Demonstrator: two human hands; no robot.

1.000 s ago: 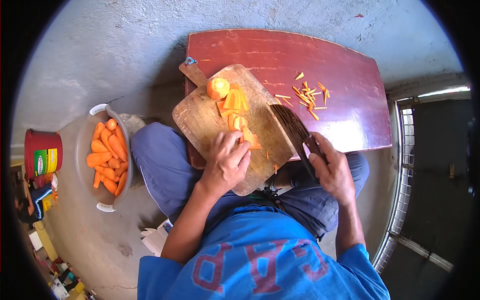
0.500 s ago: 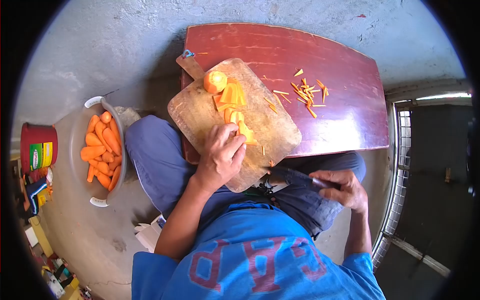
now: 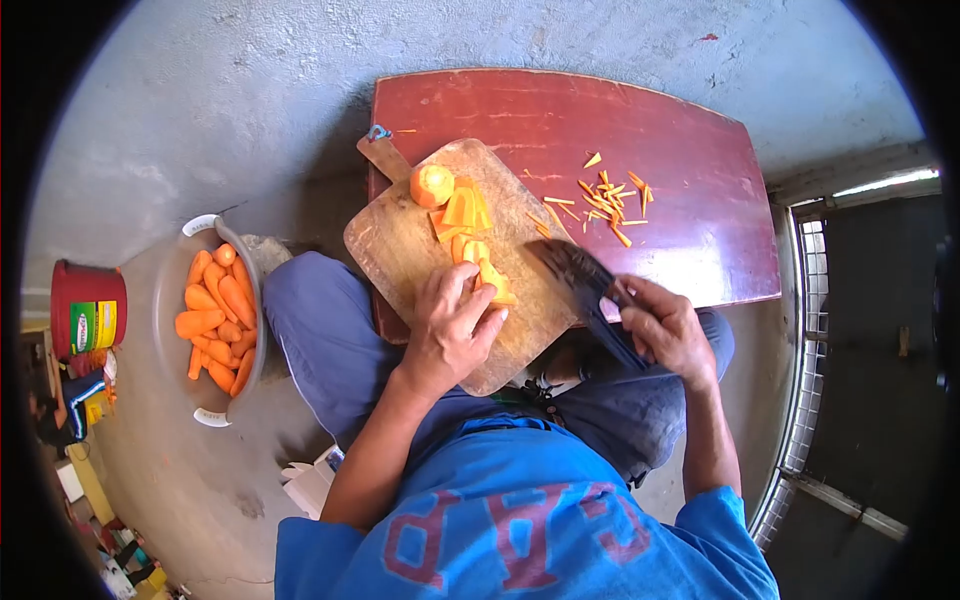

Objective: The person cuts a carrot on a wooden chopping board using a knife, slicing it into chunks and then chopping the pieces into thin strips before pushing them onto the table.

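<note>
On the worn wooden board [image 3: 400,235], just ahead of our left hand [image 3: 450,325], sit the carrot slices [image 3: 488,272] we're working on: a short overlapping run. Left fingers are bent and grasping the near end of that run, thumb alongside. Right hand [image 3: 665,335] has its fingers wrapped around the handle of a broad dark knife [image 3: 578,280]; most of the handle is hidden by the grip. Blade is motion-blurred, tip end over the board's right side, well apart from the slices; can't tell if it touches wood. Beyond the slices we've got a stack of flat carrot slabs [image 3: 462,208], then a thick round carrot chunk [image 3: 432,186] beside it, near the board's handle, which carries a blue tie [image 3: 377,132]. Board sits askew on the red bench [image 3: 700,225], near corner overhanging the edge toward our lap. A few thin strips lie by the board's right edge; the main loose pile of carrot sticks [image 3: 607,203] is on the bench, right of the board. Left of our knee: grey tub [image 3: 168,300], white-handled, holding whole peeled carrots [image 3: 233,300]. Farther left, red bucket [image 3: 66,305] with a green and yellow label. Open carton [image 3: 312,485] on the floor, near our left elbow.
</note>
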